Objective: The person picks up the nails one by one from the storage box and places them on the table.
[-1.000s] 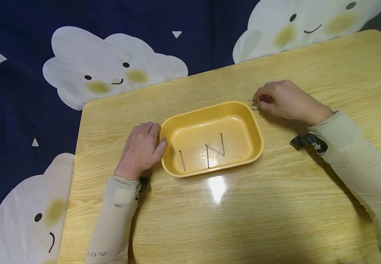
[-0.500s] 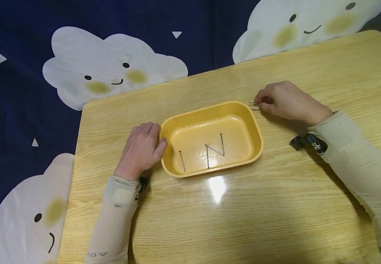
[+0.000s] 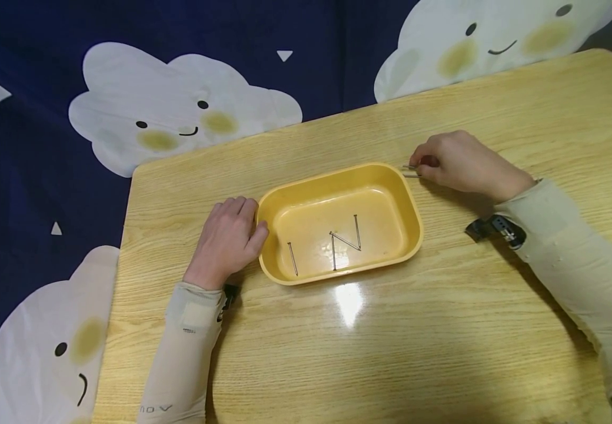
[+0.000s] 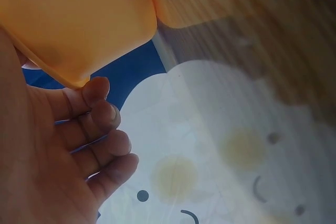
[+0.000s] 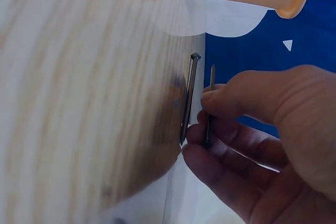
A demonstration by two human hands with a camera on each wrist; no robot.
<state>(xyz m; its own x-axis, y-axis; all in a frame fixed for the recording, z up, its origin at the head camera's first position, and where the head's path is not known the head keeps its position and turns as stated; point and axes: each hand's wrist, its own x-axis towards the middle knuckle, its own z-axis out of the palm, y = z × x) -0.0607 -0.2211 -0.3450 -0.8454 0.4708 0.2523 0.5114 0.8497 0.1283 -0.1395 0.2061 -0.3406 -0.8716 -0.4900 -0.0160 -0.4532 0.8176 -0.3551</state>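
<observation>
Wooden surface (image 3: 417,347) below, and the left hand (image 3: 226,235) grips the tub (image 3: 327,189), likely steadying it, while the right hand (image 3: 456,162) pinches a nail (image 5: 212,79), seemingly for fine control.

Head view high, facing forward and down, wrist views close, all sharing the yellow tray (image 3: 316,227)

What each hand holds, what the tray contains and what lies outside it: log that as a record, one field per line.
left hand: grips the left end of the yellow plastic tray
right hand: pinches a held nail, outside the tray
tray contents: lone nail toward the left end; three nails in an N-like zigzag
outside tray: loose nail on the wooden table, near the right hand
backdrop: dark blue cloth with white clouds
</observation>
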